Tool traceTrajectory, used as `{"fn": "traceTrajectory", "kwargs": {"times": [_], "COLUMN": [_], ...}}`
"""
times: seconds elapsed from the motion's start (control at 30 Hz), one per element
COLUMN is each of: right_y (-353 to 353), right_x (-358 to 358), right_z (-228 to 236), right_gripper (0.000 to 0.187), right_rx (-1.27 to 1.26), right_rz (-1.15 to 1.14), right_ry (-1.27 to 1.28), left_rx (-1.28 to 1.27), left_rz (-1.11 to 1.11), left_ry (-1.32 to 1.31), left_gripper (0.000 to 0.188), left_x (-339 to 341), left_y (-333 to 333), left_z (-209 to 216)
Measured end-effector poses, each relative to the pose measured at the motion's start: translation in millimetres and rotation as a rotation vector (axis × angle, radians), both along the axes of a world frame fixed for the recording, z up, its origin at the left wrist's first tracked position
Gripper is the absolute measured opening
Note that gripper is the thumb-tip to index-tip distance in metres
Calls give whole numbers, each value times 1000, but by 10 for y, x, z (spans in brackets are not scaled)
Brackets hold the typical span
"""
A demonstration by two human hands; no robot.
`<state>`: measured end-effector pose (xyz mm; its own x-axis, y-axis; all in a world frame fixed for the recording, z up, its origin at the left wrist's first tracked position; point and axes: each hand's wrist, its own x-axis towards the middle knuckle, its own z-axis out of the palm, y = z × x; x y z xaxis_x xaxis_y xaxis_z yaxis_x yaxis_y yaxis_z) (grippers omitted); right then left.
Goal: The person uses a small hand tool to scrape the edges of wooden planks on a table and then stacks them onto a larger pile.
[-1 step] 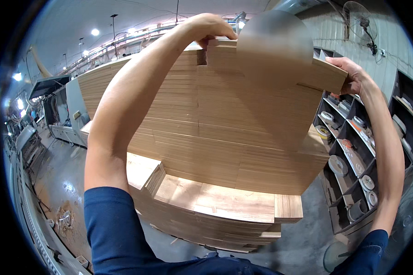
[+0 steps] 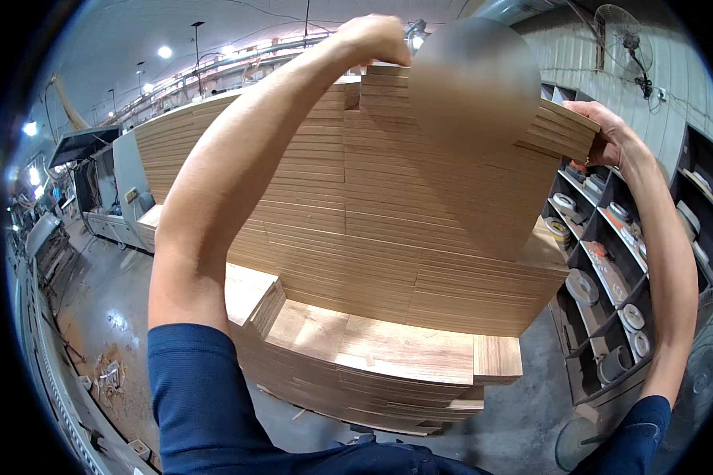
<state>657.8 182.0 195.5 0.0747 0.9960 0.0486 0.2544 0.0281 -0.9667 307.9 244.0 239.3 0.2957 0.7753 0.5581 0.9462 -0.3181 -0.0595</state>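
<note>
A tall stack of wood-grain boards [image 2: 293, 182] rises in front of me. At its top right, several boards [image 2: 558, 131] jut out past the stack at a slant. My right hand [image 2: 608, 131] grips their outer end, thumb on top and fingers below. My left hand [image 2: 382, 38] is curled like a fist at the stack's top edge, close to the raised boards [image 2: 384, 79]. Whatever its fingers hold is hidden from view. A round blurred patch covers the stretch between my hands.
Below, a lower stack of boards [image 2: 404, 348] forms a step. To the right, a dark shelf [image 2: 602, 277] holds rolls of edging. A wall fan [image 2: 630, 39] hangs at the upper right. On the left stand a grey machine [image 2: 107, 194] and scraps [image 2: 112, 376] on the floor.
My left hand has risen slightly and curled more. The edges of the boards by my right hand now show as separate layers. My right hand stays in nearly the same place.
</note>
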Motion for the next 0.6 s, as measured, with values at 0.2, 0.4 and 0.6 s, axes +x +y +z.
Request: {"fn": "traceTrajectory", "kwargs": {"times": [0.2,0.4,0.6], "right_y": [-91,-283,-42], "right_x": [144,-194,-360], "right_z": [-19,-334,-405], "right_gripper": [60,85,91], "right_rx": [11,344,455], "right_rz": [-15,157,38], "right_ry": [74,242,273], "left_rx": [734,1183,1098], "left_rz": [-447,-409,-425], "left_ry": [52,57,24], "left_gripper": [74,86,90], "left_x": [722,706,630], "left_y": [-524,-243,-189], "left_z": [-668,-1133,-1118]}}
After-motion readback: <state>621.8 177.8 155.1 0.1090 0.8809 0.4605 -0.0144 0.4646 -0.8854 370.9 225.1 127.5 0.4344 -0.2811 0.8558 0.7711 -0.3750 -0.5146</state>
